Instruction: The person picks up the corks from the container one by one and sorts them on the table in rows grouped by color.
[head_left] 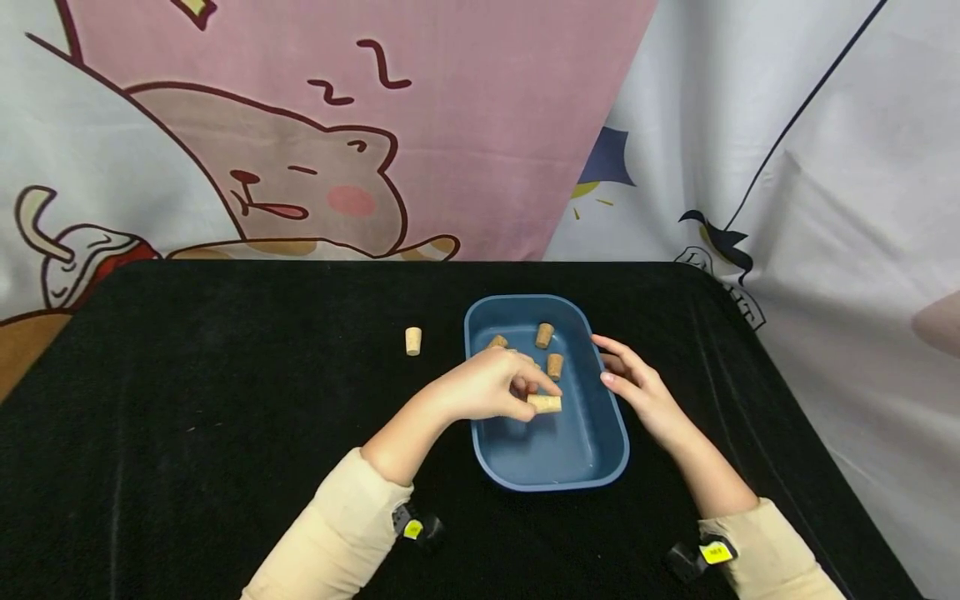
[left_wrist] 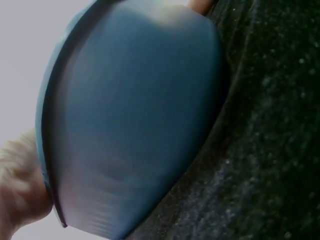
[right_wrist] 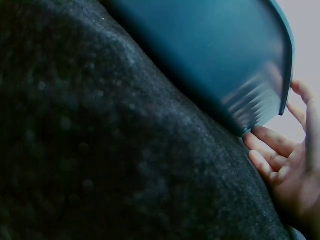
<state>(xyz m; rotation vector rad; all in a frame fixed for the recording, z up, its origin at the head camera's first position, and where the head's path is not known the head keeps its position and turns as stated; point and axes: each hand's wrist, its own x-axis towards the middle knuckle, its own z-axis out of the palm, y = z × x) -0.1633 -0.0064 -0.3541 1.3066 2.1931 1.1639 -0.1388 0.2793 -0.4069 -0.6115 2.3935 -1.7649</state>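
My left hand is over the blue plastic bin, pinching a pale cork between thumb and finger. In the left wrist view the bin's outer wall fills the middle, with only part of the hand at the left edge; the pinched cork is hidden there. Inside the bin lie a cork near the far end and another cork closer in. One more cork shows partly behind my left hand. My right hand touches the bin's right side with its fingertips.
A single cork stands on the black cloth, left of the bin. Behind the table hangs a printed curtain with a cartoon bear. Dark wrist cameras are strapped at both sleeves.
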